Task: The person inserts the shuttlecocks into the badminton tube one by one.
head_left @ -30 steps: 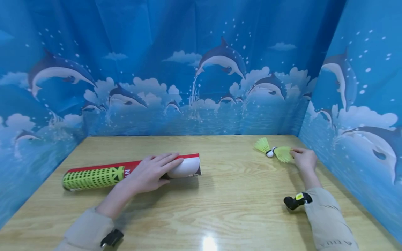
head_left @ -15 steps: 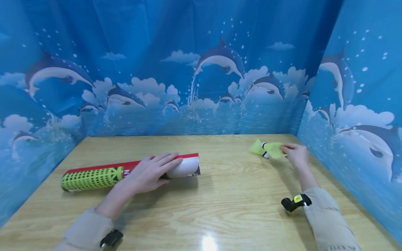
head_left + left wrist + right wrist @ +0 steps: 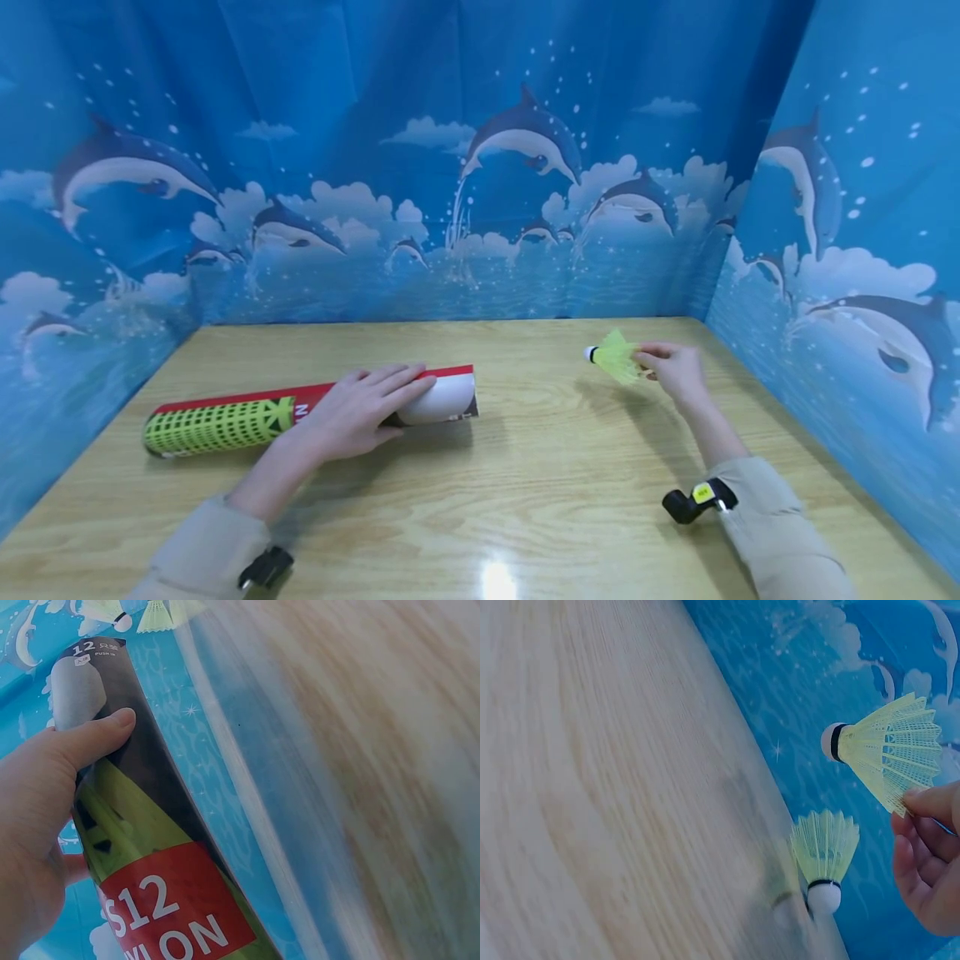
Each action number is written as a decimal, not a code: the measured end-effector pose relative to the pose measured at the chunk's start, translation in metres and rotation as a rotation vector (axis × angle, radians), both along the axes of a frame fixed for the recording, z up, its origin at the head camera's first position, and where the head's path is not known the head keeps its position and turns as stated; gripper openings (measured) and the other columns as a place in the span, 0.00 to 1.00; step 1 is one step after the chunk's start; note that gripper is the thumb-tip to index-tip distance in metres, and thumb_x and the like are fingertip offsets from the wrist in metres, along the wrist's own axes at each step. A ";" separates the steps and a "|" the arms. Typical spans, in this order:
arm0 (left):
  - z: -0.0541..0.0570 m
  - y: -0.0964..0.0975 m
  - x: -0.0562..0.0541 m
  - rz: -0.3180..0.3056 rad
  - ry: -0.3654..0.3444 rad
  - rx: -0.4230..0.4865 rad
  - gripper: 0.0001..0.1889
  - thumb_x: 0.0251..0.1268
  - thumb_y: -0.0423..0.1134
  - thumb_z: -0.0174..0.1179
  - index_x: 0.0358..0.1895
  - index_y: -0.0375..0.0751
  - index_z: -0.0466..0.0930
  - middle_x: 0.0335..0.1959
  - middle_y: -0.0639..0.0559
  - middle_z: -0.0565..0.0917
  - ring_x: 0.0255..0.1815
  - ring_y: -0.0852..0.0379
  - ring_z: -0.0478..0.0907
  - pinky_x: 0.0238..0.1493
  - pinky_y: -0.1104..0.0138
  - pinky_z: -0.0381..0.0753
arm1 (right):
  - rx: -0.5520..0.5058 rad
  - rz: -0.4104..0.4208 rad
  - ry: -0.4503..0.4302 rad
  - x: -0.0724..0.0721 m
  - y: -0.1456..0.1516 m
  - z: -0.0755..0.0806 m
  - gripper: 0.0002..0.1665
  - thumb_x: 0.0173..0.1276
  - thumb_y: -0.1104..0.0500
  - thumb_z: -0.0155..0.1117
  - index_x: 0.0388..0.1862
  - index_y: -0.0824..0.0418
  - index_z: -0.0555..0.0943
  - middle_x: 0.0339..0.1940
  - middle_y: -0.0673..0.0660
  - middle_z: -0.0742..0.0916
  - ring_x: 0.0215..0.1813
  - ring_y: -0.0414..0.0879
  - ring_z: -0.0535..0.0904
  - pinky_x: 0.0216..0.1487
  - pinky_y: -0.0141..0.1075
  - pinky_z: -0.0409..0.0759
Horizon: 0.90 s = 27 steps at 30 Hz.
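My right hand (image 3: pixel 672 372) pinches a yellow-green shuttlecock (image 3: pixel 889 746) by the rim of its skirt, raised over the right part of the table. Its white cork with a black band points left in the head view. A second shuttlecock (image 3: pixel 825 844) stays low by the far table edge; in the head view the held one overlaps it. On the left, my left hand (image 3: pixel 358 417) grips a long shuttlecock tube (image 3: pixel 221 427) near its white end, fingers over the top. The left wrist view has the thumb along the tube's (image 3: pixel 142 787) dark side, which carries "S12" and "NYLON" lettering.
A wooden table (image 3: pixel 525 492) lies under both hands. Blue curtains (image 3: pixel 360 150) printed with dolphins stand along its back and right edges. Black wrist cameras (image 3: pixel 699 500) are strapped over both sleeves.
My right hand has moved left and lifted its shuttlecock, which now passes in front of the other one in the head view. The left hand and the tube have stayed put.
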<state>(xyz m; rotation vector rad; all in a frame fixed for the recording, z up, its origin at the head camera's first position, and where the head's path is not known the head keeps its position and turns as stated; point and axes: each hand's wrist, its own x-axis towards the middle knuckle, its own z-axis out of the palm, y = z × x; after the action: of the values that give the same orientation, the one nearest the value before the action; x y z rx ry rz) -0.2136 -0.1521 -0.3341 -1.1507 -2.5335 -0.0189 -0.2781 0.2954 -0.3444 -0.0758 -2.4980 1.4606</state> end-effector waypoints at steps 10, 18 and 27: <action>0.000 0.000 0.000 -0.007 0.006 0.011 0.45 0.44 0.47 0.73 0.69 0.49 0.62 0.67 0.48 0.66 0.63 0.48 0.67 0.51 0.47 0.73 | -0.034 0.133 0.006 0.004 -0.037 0.004 0.17 0.63 0.64 0.62 0.46 0.77 0.78 0.32 0.51 0.86 0.30 0.33 0.77 0.32 0.32 0.80; 0.000 0.000 0.000 -0.008 0.006 0.018 0.45 0.43 0.46 0.74 0.69 0.49 0.62 0.66 0.47 0.67 0.63 0.48 0.67 0.51 0.47 0.73 | -0.056 0.223 -0.009 0.010 -0.067 0.007 0.16 0.62 0.64 0.62 0.45 0.76 0.79 0.35 0.56 0.86 0.32 0.36 0.78 0.33 0.33 0.80; 0.000 -0.001 0.000 -0.002 0.009 0.015 0.45 0.44 0.46 0.73 0.69 0.49 0.62 0.67 0.48 0.66 0.64 0.48 0.66 0.51 0.47 0.73 | -0.071 0.311 -0.053 0.013 -0.098 0.004 0.13 0.62 0.64 0.63 0.42 0.73 0.80 0.32 0.54 0.86 0.32 0.40 0.79 0.38 0.41 0.80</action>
<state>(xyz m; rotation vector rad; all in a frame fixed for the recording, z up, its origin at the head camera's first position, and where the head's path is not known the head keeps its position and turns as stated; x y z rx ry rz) -0.2135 -0.1526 -0.3337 -1.1449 -2.5202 -0.0325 -0.2650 0.1973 -0.3405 0.2767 -2.5882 1.6840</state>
